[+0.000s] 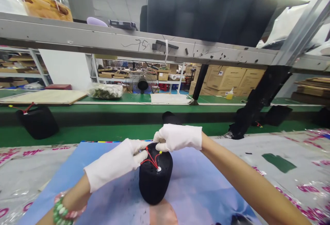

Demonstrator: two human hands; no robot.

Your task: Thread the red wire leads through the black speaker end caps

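Well, in the head view, the person's white-gloved left hand (113, 164) is reaching in from the lower left, its fingertips pressed together and apparently pinching a red wire (151, 161) on top of a black padded cylinder (155, 175), which is standing upright at bottom centre on a blue sheet (77, 170). The gloved right hand (177, 138) is curling over the cylinder's far edge, though its grip on anything is hidden. Red wires are lying across the top, meeting at a white dot (159, 169), with a yellow tip (160, 152) showing beside the right hand's fingers (161, 146).
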